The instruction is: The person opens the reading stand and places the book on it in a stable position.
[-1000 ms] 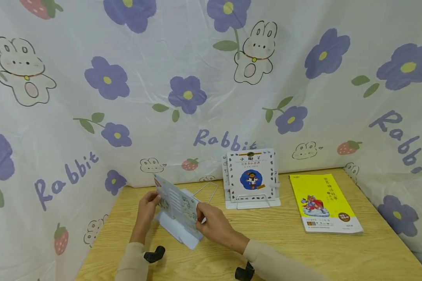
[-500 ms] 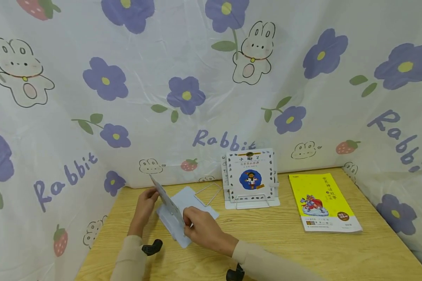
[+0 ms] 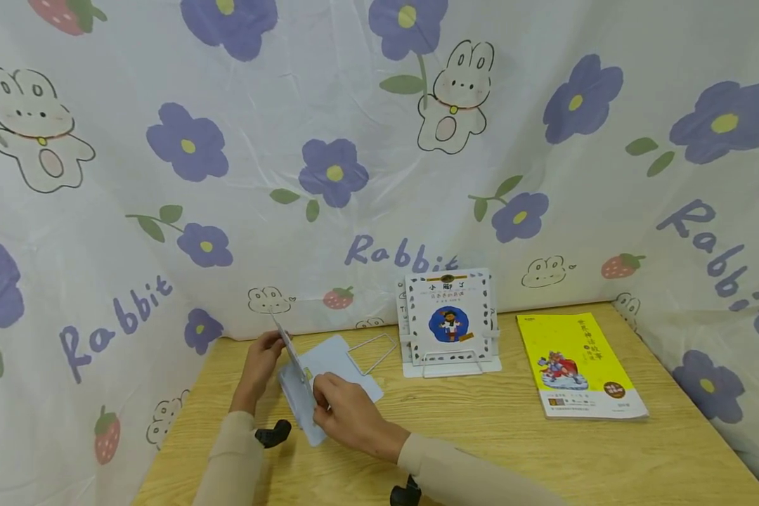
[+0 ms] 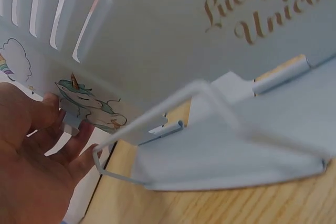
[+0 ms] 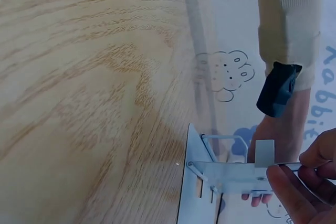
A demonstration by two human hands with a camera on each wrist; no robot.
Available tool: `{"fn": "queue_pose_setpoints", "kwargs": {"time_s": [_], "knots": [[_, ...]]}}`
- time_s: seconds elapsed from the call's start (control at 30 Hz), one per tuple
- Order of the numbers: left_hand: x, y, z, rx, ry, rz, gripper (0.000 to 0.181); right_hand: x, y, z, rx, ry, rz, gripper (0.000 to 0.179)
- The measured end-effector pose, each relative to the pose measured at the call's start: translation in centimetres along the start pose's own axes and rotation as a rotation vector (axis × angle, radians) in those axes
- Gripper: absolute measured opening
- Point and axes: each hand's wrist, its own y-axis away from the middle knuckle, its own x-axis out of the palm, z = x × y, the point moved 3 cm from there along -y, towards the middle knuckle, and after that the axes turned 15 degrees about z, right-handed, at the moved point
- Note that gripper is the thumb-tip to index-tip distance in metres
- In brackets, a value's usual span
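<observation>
I log one book stand (image 3: 335, 355), near table (image 3: 481, 422) left edge: probably light, stiff, slick; left hand (image 4: 31, 150), right hand (image 3: 349, 413) clamped on its panel (image 4: 152, 40), sensibly by opposite edges.

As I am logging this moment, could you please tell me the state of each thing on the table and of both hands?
Unicorn bookstand panel: raised from its base.
Base: resting on the table.
Wire loop: sticking out beyond the base.
White book: closed, propped up.
Second stand: set up, supporting the white book.
Yellow book: closed, lying flat.
Left hand: gripping the panel's far edge.
Right hand: pinching its near edge.
</observation>
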Motion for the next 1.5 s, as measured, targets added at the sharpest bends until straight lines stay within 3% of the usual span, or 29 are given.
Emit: {"fn": "queue_pose_setpoints", "kwargs": {"time_s": [0.2,0.47,0.7,0.9,1.27,1.5], "knots": [[0.1,-0.2,-0.2,-0.003,0.019,0.018,0.038,0.6,-0.5,0.1,0.017,-0.016,0.003,0.029],[-0.3,0.8,-0.2,-0.034,0.032,-0.024,0.046,0.9,-0.8,0.3,0.035,-0.068,0.043,0.025],[-0.2,2.9,-0.8,-0.042,0.015,-0.092,0.048,0.8,-0.9,0.3,0.036,-0.058,0.040,0.024],[0.7,5.6,-2.0,0.009,0.021,-0.112,0.037,0.8,-0.9,0.3,0.046,-0.063,0.026,0.024],[3.2,11.6,-4.3,0.173,0.058,0.030,0.043,1.0,-1.1,0.0,0.058,-0.079,0.028,0.024],[5.1,13.3,-5.1,0.245,0.076,0.136,0.069,1.0,-1.0,0.0,0.044,-0.108,0.017,0.019]]}}
